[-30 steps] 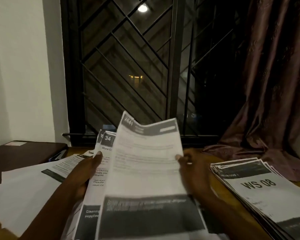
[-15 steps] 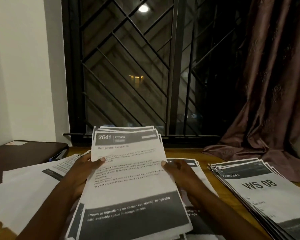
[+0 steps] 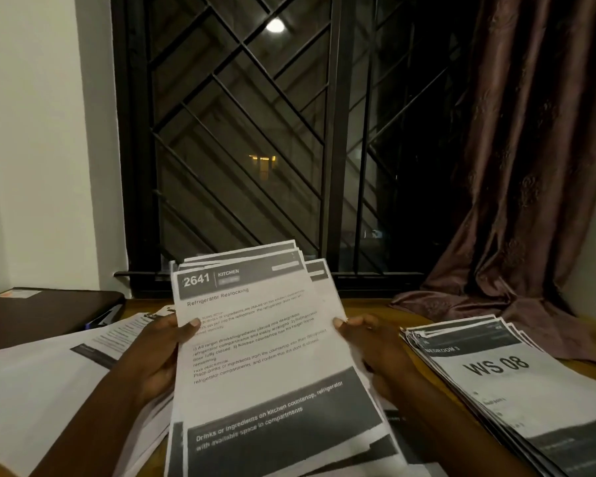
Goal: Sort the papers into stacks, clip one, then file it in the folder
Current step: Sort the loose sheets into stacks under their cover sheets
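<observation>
both hands (image 3: 159,352) gripping paper sheaf (image 3: 265,359)

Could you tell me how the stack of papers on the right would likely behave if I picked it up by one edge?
The stack would probably sag, being thin loose sheets. Its edges are fanned unevenly, so sheets may well slide apart. Supporting it underneath seems safer.

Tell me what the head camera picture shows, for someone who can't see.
A left hand and right hand hold up a sheaf of white printed papers headed 2641 Kitchen. A white paper stack marked WS 08 lies on the right, a dark brown folder on the left.
</observation>
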Motion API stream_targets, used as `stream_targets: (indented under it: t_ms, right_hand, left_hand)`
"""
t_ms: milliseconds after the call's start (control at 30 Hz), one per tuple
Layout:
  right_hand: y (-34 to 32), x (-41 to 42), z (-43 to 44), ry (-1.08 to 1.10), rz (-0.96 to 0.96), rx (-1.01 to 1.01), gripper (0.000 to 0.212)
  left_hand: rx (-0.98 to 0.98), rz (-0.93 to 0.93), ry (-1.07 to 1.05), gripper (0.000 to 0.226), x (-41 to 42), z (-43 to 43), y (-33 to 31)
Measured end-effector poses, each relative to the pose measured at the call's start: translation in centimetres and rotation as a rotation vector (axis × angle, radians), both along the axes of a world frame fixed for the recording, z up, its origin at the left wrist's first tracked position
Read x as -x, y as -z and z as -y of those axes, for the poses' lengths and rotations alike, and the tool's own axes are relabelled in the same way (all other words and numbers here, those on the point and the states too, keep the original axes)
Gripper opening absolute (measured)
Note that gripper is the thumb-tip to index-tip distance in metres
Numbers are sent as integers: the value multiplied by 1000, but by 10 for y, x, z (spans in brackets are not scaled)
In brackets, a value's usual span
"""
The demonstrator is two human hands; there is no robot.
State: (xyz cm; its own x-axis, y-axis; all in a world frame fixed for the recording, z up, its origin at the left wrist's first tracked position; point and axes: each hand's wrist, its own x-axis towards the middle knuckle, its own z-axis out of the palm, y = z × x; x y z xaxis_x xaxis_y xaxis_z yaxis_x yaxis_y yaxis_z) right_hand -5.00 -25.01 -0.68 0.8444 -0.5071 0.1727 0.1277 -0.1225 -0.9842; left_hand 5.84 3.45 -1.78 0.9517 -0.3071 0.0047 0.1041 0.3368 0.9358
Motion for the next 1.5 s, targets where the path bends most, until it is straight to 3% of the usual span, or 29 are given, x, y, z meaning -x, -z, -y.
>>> stream_targets:
  t_ms: [167,300,433,567,600,700,767,800,867,933,967,1033,1133,1233,1267,1367,1500]
  right_hand:
    - [-9,-7,45,227,46,71,19]
    - [-6,-5,76,246,28,38,6]
    - [-7,-6,86,265,0,75,8]
    - [-8,3,77,284,-187,319,9]
    - [-3,3,75,240,-278,416,12]
    - [0,11,61,122,-643,738,60]
    - [-3,12,50,186,-634,905,75]
    - [-7,14,43,227,-528,938,70]
    - [-15,16,28,123,-286,671,48]
    - [-24,19,6,-232,-218,152,38]
    - [-25,22,-4,-363,-219,3,34]
    - [-21,19,-14,-430,-238,-19,23]
    - [-13,13,-14,-331,-202,-57,14]
    - [-12,15,-6,-242,-119,-126,17]
    - [-12,15,-3,-208,-82,-142,23]
    - [-14,13,10,-101,-17,-139,38]
    - [-18,11,39,25,55,-70,15]
  left_hand:
    - [21,-23,-123,27,-7,-15,4]
    - [81,-32,-141,28,-10,-26,8]
    - [122,-13,-106,28,-9,-25,9]
    - [110,-11,-70,29,-6,-22,6]
    - [101,-18,-57,27,-5,-20,5]
    - [87,-25,-15,25,0,-13,1]
    - [72,-25,0,31,1,-10,-1]
    - [63,-30,-2,33,2,-10,-1]
    - [41,-36,-7,33,1,-8,-1]
    - [31,-30,6,33,0,-8,-1]
    - [21,-24,18,33,-1,-7,-1]
    - [3,-13,78,35,1,-4,-3]
    - [3,34,180,36,10,4,-7]
    - [-27,77,196,67,11,7,-6]
    - [-13,66,174,67,10,7,-5]
    - [28,36,42,39,4,0,-4]
    - [49,9,-79,30,-5,-20,0]
